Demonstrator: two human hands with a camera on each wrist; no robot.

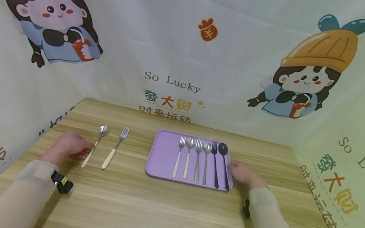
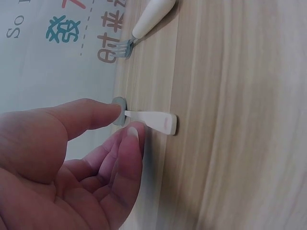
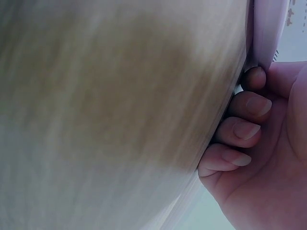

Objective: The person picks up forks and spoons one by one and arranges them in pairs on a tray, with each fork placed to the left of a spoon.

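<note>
A spoon point(image 1: 103, 131) with a cream handle lies at the left of the table. My left hand point(image 1: 71, 144) pinches its handle point(image 2: 156, 121) between thumb and forefinger, the other fingers curled below in the left wrist view. To the right of the spoon is a cream-handled fork point(image 1: 108, 159). A purple tray point(image 1: 164, 153) bears a row of forks and spoons: white-handled, all-silver and black. My right hand point(image 1: 245, 173) grips the tray's right edge point(image 3: 266, 33), the thumb at the rim and the fingers curled low against the table. The black spoon point(image 1: 223, 148) lies closest to that hand.
The wood-grain table point(image 1: 157, 209) is bordered at the back and sides by a printed cloth point(image 1: 236, 67). On the tray, the cutlery lies toward the right side, handles toward me. A small black camera point(image 1: 62, 183) is strapped to my left wrist.
</note>
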